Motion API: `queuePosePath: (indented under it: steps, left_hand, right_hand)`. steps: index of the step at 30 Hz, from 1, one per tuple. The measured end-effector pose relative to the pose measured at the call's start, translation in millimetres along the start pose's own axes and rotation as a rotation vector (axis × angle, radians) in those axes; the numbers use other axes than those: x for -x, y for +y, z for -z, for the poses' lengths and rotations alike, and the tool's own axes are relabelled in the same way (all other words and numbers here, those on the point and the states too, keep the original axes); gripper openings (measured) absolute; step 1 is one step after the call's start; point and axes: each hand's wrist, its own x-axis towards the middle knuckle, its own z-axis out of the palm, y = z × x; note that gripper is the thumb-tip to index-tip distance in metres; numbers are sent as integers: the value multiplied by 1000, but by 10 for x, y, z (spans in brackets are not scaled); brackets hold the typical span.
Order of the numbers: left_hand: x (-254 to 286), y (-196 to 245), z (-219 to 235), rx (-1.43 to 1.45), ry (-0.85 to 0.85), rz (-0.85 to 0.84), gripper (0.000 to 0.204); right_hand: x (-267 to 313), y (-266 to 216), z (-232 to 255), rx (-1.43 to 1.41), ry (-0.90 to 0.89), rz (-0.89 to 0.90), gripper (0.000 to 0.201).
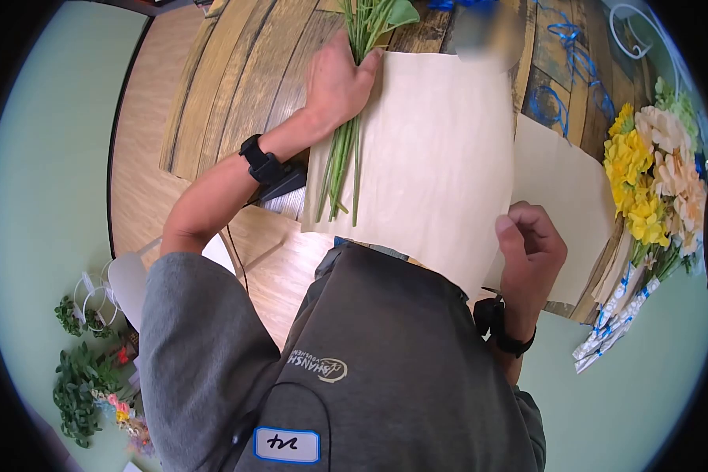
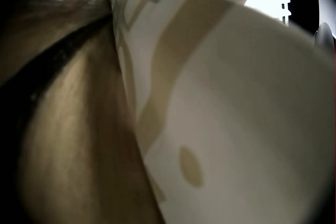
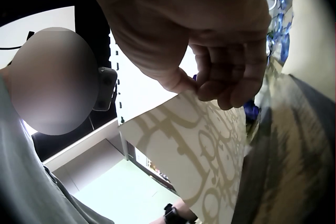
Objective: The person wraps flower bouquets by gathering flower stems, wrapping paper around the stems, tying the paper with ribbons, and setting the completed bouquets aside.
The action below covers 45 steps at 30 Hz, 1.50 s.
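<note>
In the head view, the left hand (image 1: 342,82) grips a bunch of green stems (image 1: 340,165), its thumb along their right side. The stems lie over the left part of a cream paper sheet (image 1: 440,141). The right hand (image 1: 533,248) pinches that sheet's right edge between thumb and curled fingers. The right wrist view shows the right hand (image 3: 210,40) at the paper's edge, with a tan pattern on the underside of the paper (image 3: 205,150). Patterned paper (image 2: 236,92) fills much of the left wrist view, the left hand's fingers hidden.
Another cream sheet (image 1: 562,204) lies to the right on the wooden table (image 1: 244,63). Yellow flowers (image 1: 636,185) and peach flowers (image 1: 675,177) with wrapped stems lie at the far right. Blue ribbon (image 1: 570,47) curls at the back. A dark object (image 1: 282,187) sits near the left wrist.
</note>
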Motion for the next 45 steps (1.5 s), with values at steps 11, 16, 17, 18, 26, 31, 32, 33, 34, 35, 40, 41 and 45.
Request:
queuePosePath:
  steps: [11, 16, 17, 18, 26, 31, 32, 33, 34, 35, 40, 41, 45]
  left_hand:
    - [23, 54, 31, -63, -108, 113, 39]
    - [70, -288, -245, 129, -33, 45, 46]
    - [39, -34, 76, -62, -163, 28, 44]
    - [18, 8, 61, -75, -106, 43, 43]
    - [14, 72, 58, -29, -110, 172, 41]
    - [18, 56, 62, -21, -92, 135, 34]
    - [-8, 0, 8, -26, -58, 138, 34]
    - [11, -43, -77, -22, -67, 154, 31]
    - [-2, -102, -146, -21, -73, 169, 28]
    - [-4, -79, -90, -65, -86, 138, 25]
    - [28, 48, 112, 90, -73, 146, 27]
    - [26, 45, 122, 90, -63, 153, 27]
    - [13, 20, 103, 149, -62, 129, 32]
  right_hand:
    - [-112, -502, -612, -260, -480, 405, 7]
    - [-439, -247, -755, -202, -102, -5, 22]
    - [-556, -54, -769, -101, -98, -70, 28]
    - [-632, 69, -846, -5, -184, -18, 28]
    - [-660, 333, -1182, -325, -329, -284, 25]
    - [-572, 331, -1361, -300, -355, -234, 27]
    - [-607, 370, -1335, -313, -408, -322, 27]
    - [-580, 318, -1346, -304, -432, -309, 27]
    - [-567, 248, -1376, -297, -425, -321, 27]
    - [-566, 198, -1412, -288, -416, -336, 27]
    - [-535, 212, -1451, -49, -428, -63, 21]
    - [-530, 191, -1475, -44, -438, -58, 21]
    - [-497, 194, -1541, -13, -428, -42, 23]
